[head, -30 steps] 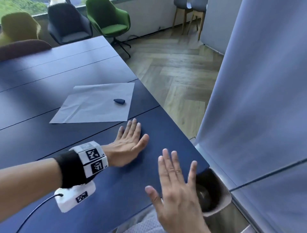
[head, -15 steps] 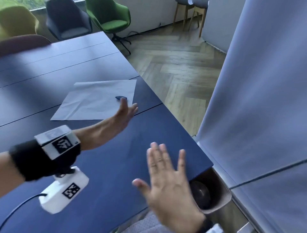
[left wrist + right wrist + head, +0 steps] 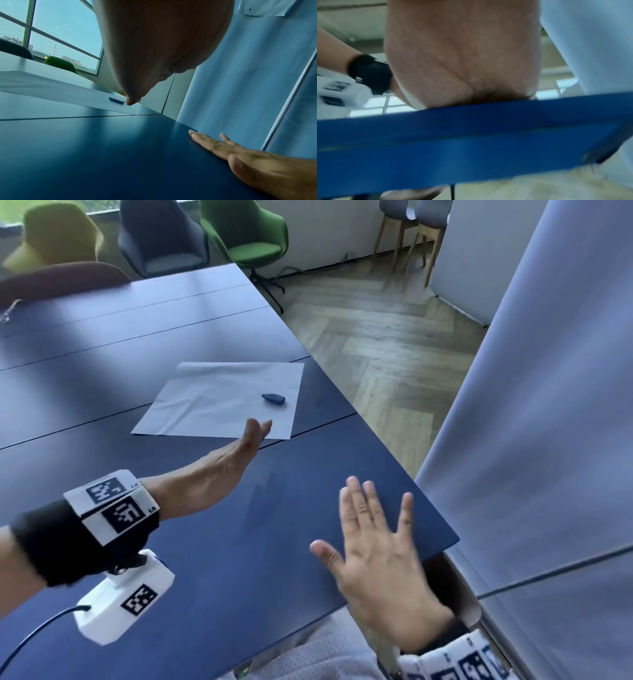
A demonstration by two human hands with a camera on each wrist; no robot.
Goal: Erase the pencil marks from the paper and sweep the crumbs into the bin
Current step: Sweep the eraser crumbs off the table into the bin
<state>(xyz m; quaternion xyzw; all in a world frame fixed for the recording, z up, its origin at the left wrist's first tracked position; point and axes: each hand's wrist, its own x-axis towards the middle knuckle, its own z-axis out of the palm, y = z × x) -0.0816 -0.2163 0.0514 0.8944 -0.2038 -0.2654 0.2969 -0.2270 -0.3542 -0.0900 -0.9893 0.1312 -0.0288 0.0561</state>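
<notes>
both hands are flat-fingered and hold nothing: the right hand point(image 3: 376, 556) by the table point(image 3: 205, 559) corner, the left hand point(image 3: 222, 470) edge-on near the paper point(image 3: 212, 402). the bin point(image 3: 459, 594) is mostly hidden under that corner; any crumbs are too small to see.

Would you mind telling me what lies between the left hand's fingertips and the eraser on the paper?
Only bare paper. In the head view the left hand reaches over the sheet's near edge, short of the blue eraser; the left wrist view shows nothing between them either.
</notes>
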